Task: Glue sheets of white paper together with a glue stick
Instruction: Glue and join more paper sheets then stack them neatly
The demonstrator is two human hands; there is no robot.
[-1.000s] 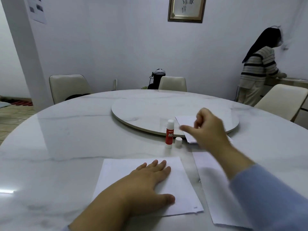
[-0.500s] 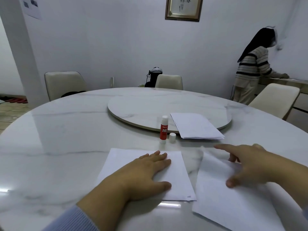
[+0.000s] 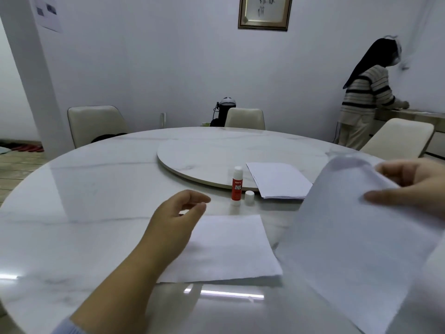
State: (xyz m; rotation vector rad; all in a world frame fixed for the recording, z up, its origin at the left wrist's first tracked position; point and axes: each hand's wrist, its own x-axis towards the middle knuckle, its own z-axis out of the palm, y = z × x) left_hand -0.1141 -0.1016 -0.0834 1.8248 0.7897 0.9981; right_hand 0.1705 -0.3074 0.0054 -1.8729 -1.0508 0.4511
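Big round marble table point(image 3: 96, 189) with a lazy Susan point(image 3: 204, 155) in the middle, cream chairs point(image 3: 94, 124) around it. Framed calligraphy point(image 3: 265, 12) on the wall, and a person in a striped sweater point(image 3: 366, 97) standing by a counter point(image 3: 414, 115) off right.

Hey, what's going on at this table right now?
A person is gluing sheets of white paper. Their right hand holds one sheet lifted off the round marble table. The left hand hovers with loosely curled fingers, holding nothing, over the far left corner of another sheet lying flat. The glue stick stands upright and uncapped, its cap beside it, next to a stack of spare sheets. No glue is being applied yet.
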